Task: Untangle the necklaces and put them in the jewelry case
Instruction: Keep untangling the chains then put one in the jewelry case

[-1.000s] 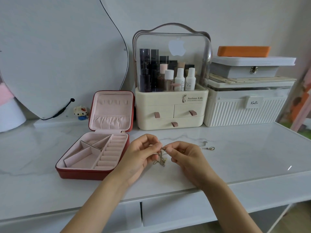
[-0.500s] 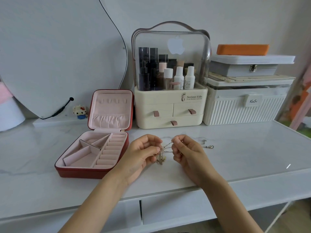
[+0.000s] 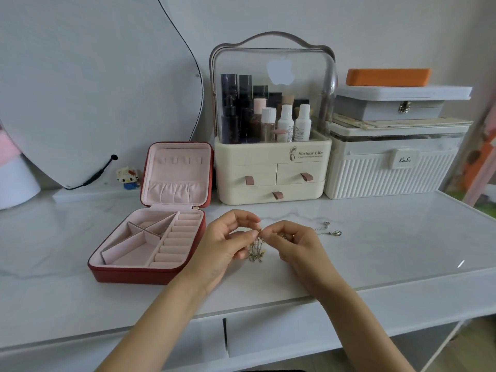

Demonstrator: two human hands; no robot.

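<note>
Both hands are raised just above the white marble-pattern counter (image 3: 375, 251), near its front edge, fingertips meeting at the middle. The left hand (image 3: 224, 242) has thumb and forefinger curled together, pinching the top of the tangled gold necklaces (image 3: 256, 249). The right hand (image 3: 294, 244) mirrors it, thumb and forefinger pinching the same chains at the same spot, remaining fingers curled loosely beneath. The two pinch points are touching or nearly so; which strand each hand has cannot be told.

The tangle hangs straight down from the pinch, between the two palms, its lower end bunched at or just above the counter surface; contact there cannot be confirmed.

A silver necklace (image 3: 331, 230) with a small pendant lies flat on the counter just right of the right hand, apart from it.

The jewelry case (image 3: 146, 275), red outside and pink inside, sits on the counter to the left of the left hand, near but not touching. Its lid stands upright and open. Its compartments and ring rolls hold nothing visible.

Behind, against the wall: a cream cosmetics organizer (image 3: 271, 181) with clear cover, directly beyond the hands; a white ribbed box (image 3: 389, 178) to its right, carrying stacked boxes; a mirror (image 3: 94, 76) at left.
</note>
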